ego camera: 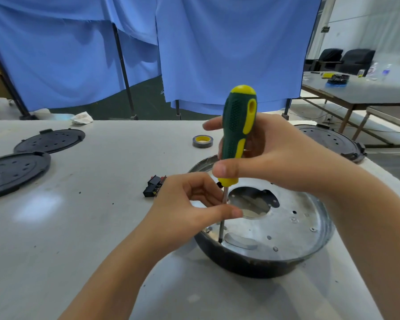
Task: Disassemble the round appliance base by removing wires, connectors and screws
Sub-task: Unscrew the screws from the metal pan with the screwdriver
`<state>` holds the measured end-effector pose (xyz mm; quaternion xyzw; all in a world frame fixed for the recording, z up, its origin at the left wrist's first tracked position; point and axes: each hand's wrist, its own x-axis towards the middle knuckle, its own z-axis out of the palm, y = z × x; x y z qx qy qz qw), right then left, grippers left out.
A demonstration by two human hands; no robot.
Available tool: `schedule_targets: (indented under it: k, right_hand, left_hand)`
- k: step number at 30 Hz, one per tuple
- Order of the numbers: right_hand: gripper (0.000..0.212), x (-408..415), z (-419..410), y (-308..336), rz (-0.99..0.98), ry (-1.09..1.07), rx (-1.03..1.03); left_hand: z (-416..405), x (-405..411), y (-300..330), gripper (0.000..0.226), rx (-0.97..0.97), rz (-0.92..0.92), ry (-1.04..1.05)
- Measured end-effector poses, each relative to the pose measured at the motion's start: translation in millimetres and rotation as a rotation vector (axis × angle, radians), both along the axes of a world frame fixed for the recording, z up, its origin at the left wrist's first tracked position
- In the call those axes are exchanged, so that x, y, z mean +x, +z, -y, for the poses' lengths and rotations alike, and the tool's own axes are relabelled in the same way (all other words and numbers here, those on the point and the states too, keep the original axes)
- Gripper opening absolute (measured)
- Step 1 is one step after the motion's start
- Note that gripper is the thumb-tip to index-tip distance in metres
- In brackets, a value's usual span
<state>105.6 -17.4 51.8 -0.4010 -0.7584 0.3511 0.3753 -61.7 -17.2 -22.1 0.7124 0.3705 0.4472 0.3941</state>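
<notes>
Bright, even indoor light, seemingly from overhead. Soft glare patch on tabletop (36,210) at left; sheen on metal plate of round base (284,229). Faint, diffuse shadows under forearms. Wide-angle bowing at edges: curtain (229,49) poles lean. Centre sharp; far table (360,88) at right slightly blurred, small items there unreadable.

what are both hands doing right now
Left hand: pinches the shaft of the screwdriver, steadying it.
Right hand: grips the screwdriver's handle, tip down in the round base.
</notes>
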Motion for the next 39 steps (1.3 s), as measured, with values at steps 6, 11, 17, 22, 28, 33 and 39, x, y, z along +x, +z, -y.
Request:
schedule_targets:
  k: [6,11,17,22,28,33,39]
  right_hand:
    - [0.08,6.4,2.5,2.4,-0.027,0.079,-0.098]
    - [0.063,6.2,0.2,1.5,-0.024,0.029,-0.069]
    - [0.059,4.7,-0.5,1.0,-0.051,-0.019,-0.008]
    - [0.061,6.6,0.6,-0.7,-0.172,0.146,-0.104]
    - [0.06,6.6,-2.1,-2.8,-0.077,0.113,-0.097]
    - [0.047,3.3,-4.7,-3.0,0.009,-0.022,0.026]
    - [0.052,0.7,-1.8,-1.8,-0.037,-0.007,0.047]
  left_hand:
    - [0.4,-9.3,1.7,0.019,-0.131,0.003,-0.248]
    - [-0.5,-5.4,0.2,0.017,-0.058,0.032,-0.118]
    - [-2.4,1.9,-4.7,0.026,0.001,0.032,-0.021]
    - [-1.3,-6.8,1.5,0.018,-0.093,0.014,-0.185]
    - [1.5,-5.7,2.7,0.016,-0.096,0.046,-0.153]
    - [-1.3,-4.3,2.3,0.029,-0.016,0.046,-0.011]
    - [0.0,1.4,-0.9,0.046,0.015,0.023,0.036]
